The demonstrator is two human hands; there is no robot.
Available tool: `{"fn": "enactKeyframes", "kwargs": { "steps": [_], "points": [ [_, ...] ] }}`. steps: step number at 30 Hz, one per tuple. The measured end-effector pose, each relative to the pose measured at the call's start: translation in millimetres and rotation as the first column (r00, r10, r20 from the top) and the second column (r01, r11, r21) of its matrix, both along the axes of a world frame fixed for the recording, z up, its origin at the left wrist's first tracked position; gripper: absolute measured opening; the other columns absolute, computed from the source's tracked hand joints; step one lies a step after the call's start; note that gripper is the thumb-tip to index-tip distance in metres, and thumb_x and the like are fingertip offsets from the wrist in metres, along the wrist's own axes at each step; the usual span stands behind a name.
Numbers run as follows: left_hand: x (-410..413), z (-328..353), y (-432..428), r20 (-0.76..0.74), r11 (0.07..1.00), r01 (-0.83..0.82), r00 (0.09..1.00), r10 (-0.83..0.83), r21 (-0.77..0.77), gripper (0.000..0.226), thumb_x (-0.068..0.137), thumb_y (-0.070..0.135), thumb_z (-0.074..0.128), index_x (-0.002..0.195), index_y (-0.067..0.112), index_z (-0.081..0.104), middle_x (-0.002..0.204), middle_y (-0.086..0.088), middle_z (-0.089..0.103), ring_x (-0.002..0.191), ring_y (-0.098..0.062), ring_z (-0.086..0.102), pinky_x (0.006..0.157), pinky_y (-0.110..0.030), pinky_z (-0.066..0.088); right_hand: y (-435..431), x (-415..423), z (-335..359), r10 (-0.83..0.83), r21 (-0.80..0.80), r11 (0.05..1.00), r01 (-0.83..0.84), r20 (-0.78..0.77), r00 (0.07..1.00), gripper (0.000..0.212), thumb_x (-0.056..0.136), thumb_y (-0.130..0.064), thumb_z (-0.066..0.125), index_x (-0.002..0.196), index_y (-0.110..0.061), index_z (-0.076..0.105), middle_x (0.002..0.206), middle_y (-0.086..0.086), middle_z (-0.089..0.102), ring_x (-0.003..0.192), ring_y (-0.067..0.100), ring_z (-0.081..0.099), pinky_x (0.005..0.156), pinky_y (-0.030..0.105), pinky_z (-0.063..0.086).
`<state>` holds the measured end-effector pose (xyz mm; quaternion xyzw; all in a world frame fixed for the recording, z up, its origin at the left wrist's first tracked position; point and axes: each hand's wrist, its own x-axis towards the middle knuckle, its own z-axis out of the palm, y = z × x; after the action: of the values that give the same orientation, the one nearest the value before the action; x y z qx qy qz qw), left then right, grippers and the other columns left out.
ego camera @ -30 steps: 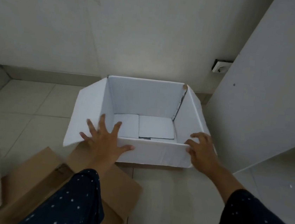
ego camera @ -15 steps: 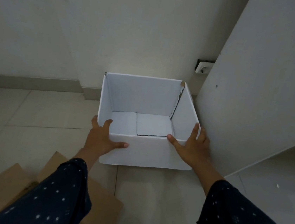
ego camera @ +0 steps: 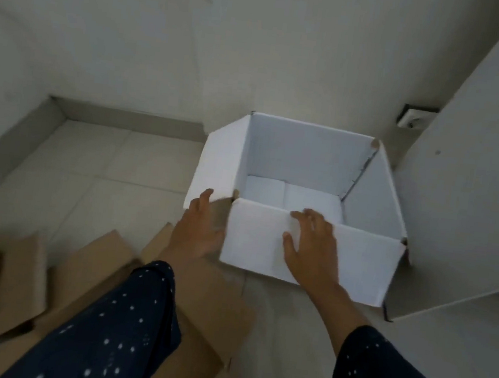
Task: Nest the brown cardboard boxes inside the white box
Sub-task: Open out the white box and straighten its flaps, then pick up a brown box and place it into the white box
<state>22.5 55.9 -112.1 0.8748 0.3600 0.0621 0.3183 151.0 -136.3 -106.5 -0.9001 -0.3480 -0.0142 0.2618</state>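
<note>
The white box [ego camera: 361, 260] stands open on the tiled floor, right of centre, with nothing inside but its folded bottom flaps. My left hand [ego camera: 200, 230] is at the box's near left corner, fingers under the spread left flap [ego camera: 217, 163]. My right hand [ego camera: 310, 245] lies flat, fingers apart, on the folded-down front flap. Brown cardboard boxes [ego camera: 87, 266] lie at the lower left, partly hidden by my dark dotted sleeves.
A white panel [ego camera: 472, 183] leans close against the box's right side. A wall socket [ego camera: 413, 117] sits low on the wall behind. The wall and skirting run along the back; bare tiles [ego camera: 104, 172] lie left of the box.
The view has swung left. My right hand slid from the box's right corner to the middle of the front flap. The left flap has spread outward again.
</note>
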Motion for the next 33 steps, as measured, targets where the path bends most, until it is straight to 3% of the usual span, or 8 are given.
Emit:
{"fn": "enactKeyframes", "kwargs": {
  "steps": [5,8,12,15,19,22,26,33],
  "points": [
    [-117.2,-18.5,17.6,-0.212,0.982,-0.136,0.964,0.162,0.132,0.067,0.083,0.028,0.062,0.141,0.019,0.031,0.138,-0.012,0.039,0.118,-0.036,0.044,0.092,-0.051,0.047,29.6,-111.4,-37.7,0.194,-0.142,0.956,-0.257,-0.354,0.915,0.037,0.091,-0.027,0.049,0.128,-0.023,0.05,0.122,0.003,0.06,0.112,0.023,0.055,0.092,0.036,0.047],
    [-187.4,-43.1,10.2,-0.364,0.942,-0.293,0.869,0.335,0.166,0.051,0.085,0.033,0.057,0.129,0.014,0.039,0.135,-0.015,0.035,0.122,-0.037,0.037,0.094,-0.049,0.045,28.3,-161.3,-67.9,0.129,-0.419,0.862,-0.286,-0.365,0.922,0.051,0.086,-0.042,0.05,0.135,-0.028,0.041,0.137,0.002,0.048,0.125,0.026,0.044,0.1,0.044,0.041],
    [-273.2,-121.3,3.7,-0.594,0.793,-0.606,0.664,0.454,-0.072,0.105,0.066,0.069,0.05,0.151,0.034,-0.001,0.159,-0.007,0.005,0.144,-0.041,0.005,0.11,-0.066,0.02,14.4,-196.2,-100.8,-0.042,-0.562,0.788,-0.251,-0.456,0.889,0.081,0.083,-0.053,0.058,0.145,-0.029,0.012,0.148,0.006,0.026,0.133,0.034,0.03,0.098,0.053,0.041],
    [-279.6,-117.4,-15.8,-0.689,0.769,-0.63,0.606,0.397,-0.111,0.112,0.074,0.053,0.057,0.147,0.027,-0.024,0.158,-0.005,-0.024,0.141,-0.049,-0.019,0.111,-0.072,0.006,10.5,-199.5,-115.4,-0.101,-0.606,0.758,-0.241,-0.474,0.875,0.076,0.09,-0.045,0.051,0.148,-0.024,0.006,0.151,0.009,0.025,0.134,0.036,0.03,0.098,0.049,0.044],
    [-257.4,-102.3,-14.9,-0.689,0.823,-0.533,0.672,0.27,-0.197,0.102,0.08,0.043,0.058,0.148,0.036,-0.018,0.159,-0.002,-0.025,0.136,-0.056,-0.025,0.108,-0.075,0.007,16.2,-198.3,-124.4,-0.141,-0.686,0.691,-0.23,-0.439,0.887,0.055,0.096,-0.038,0.041,0.145,-0.022,0.024,0.142,0.01,0.041,0.119,0.031,0.051,0.09,0.041,0.048],
    [-248.9,-107.0,-3.7,-0.658,0.881,-0.43,0.725,0.205,-0.199,0.1,0.079,0.039,0.06,0.149,0.038,-0.012,0.16,-0.002,-0.021,0.138,-0.055,-0.022,0.108,-0.074,0.01,18.8,-200.2,-128.4,-0.174,-0.749,0.635,-0.188,-0.376,0.91,0.035,0.096,-0.024,0.036,0.125,-0.017,0.054,0.103,0.004,0.06,0.099,0.025,0.063,0.077,0.034,0.051],
    [-230.8,-119.4,20.7,-0.411,0.975,-0.149,0.909,0.069,-0.167,0.092,0.08,0.029,0.065,0.15,0.033,0.005,0.161,-0.008,-0.01,0.145,-0.043,-0.009,0.118,-0.055,0.017,29.1,-182.5,-124.3,-0.28,-0.708,0.703,-0.064,-0.358,0.891,0.025,0.096,-0.022,0.037,0.102,-0.01,0.058,0.073,-0.001,0.046,0.072,0.019,0.056,0.063,0.029,0.045],
    [-219.2,-124.3,51.2,-0.41,0.976,-0.192,0.886,0.216,0.099,0.076,0.086,0.045,0.055,0.15,0.027,0.017,0.16,-0.011,-0.002,0.143,-0.039,0.007,0.115,-0.055,0.019,103.0,-171.4,-139.2,-0.374,-0.506,0.861,0.046,-0.571,0.73,0.029,0.096,-0.031,0.043,0.096,-0.005,0.056,0.102,0.017,0.065,0.081,0.027,0.061,0.066,0.031,0.051]
  ]
}}
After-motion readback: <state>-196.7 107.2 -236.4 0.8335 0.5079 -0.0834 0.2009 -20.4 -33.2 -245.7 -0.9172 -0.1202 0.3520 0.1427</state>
